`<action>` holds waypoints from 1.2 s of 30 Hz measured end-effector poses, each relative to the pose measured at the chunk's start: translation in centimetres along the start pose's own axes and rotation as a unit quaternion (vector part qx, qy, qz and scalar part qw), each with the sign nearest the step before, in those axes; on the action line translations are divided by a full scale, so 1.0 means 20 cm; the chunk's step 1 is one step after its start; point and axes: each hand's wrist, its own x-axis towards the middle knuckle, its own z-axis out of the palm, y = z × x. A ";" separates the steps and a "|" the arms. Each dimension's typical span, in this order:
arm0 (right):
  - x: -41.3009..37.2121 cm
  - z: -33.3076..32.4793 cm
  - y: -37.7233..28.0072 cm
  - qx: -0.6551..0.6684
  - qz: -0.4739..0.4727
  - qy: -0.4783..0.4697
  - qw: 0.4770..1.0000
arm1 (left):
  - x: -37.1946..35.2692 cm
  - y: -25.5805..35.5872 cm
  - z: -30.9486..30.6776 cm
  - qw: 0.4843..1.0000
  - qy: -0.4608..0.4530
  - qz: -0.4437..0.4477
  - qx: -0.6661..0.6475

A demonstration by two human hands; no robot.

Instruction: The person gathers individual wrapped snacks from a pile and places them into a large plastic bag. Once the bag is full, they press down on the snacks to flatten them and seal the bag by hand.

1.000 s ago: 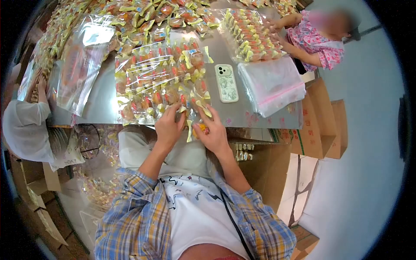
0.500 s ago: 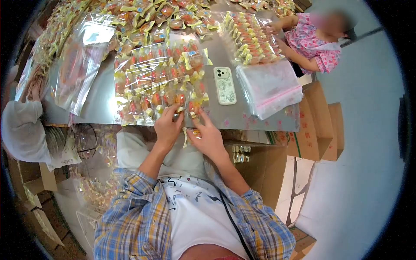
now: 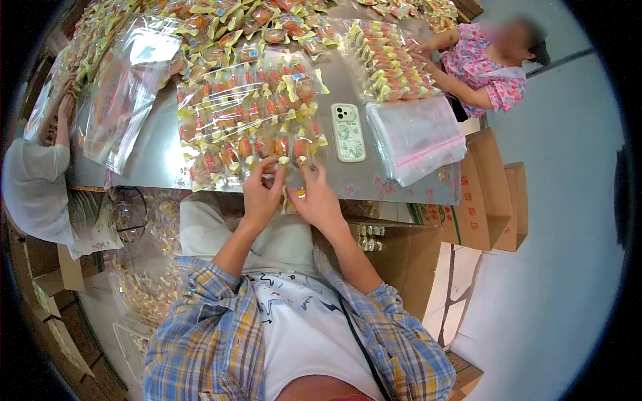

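Note:
A clear plastic bag (image 3: 251, 110) lies flat at the table's front edge, with rows of individually wrapped pastries inside. My left hand (image 3: 262, 197) has its fingers closed at the bag's front edge, around the yellow wrapper ends. Beside it, my right hand (image 3: 317, 200) reaches its fingertips to the same edge. A single wrapped pastry (image 3: 295, 194) is tucked under its thumb, partly hidden by the hand. One more wrapped pastry (image 3: 301, 88) rests on top of the bag at its far right.
A phone (image 3: 347, 132) and a stack of empty bags (image 3: 418, 139) lie to the right. Loose wrapped pastries (image 3: 267, 20) are heaped at the back. Another person handles a filled bag (image 3: 388, 63) at back right; a second person's sleeve (image 3: 37, 187) shows at left. Cardboard boxes (image 3: 478, 194) stand at right.
My right fingertips have moved slightly up against the bag's front edge, and the pastry under that thumb has shifted up with the hand. The pastries in the front row sit slightly differently.

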 end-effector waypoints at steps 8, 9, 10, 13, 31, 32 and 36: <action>0.02 -0.04 -0.03 -0.044 -0.021 0.043 0.998 | 0.00 -0.01 0.01 0.929 -0.019 -0.278 -0.245; 0.03 -0.05 -0.03 -0.049 -0.032 0.038 0.998 | 0.02 0.01 0.01 0.917 -0.020 -0.295 -0.268; 0.04 -0.05 -0.03 -0.054 -0.043 0.033 0.997 | 0.04 0.02 0.02 0.915 -0.020 -0.293 -0.279; 0.09 -0.11 -0.07 0.015 -0.010 -0.016 1.000 | 0.09 -0.02 0.06 0.902 -0.013 -0.316 -0.293; 0.17 -0.10 -0.03 0.164 -0.022 0.020 0.986 | 0.07 -0.01 -0.04 0.985 0.131 0.078 0.084; 0.16 -0.10 -0.04 0.141 -0.011 0.033 0.989 | 0.07 -0.01 -0.06 0.972 0.132 0.130 0.141; 0.09 -0.04 0.03 0.019 0.034 0.053 0.998 | 0.06 0.01 -0.09 0.942 0.119 0.211 0.231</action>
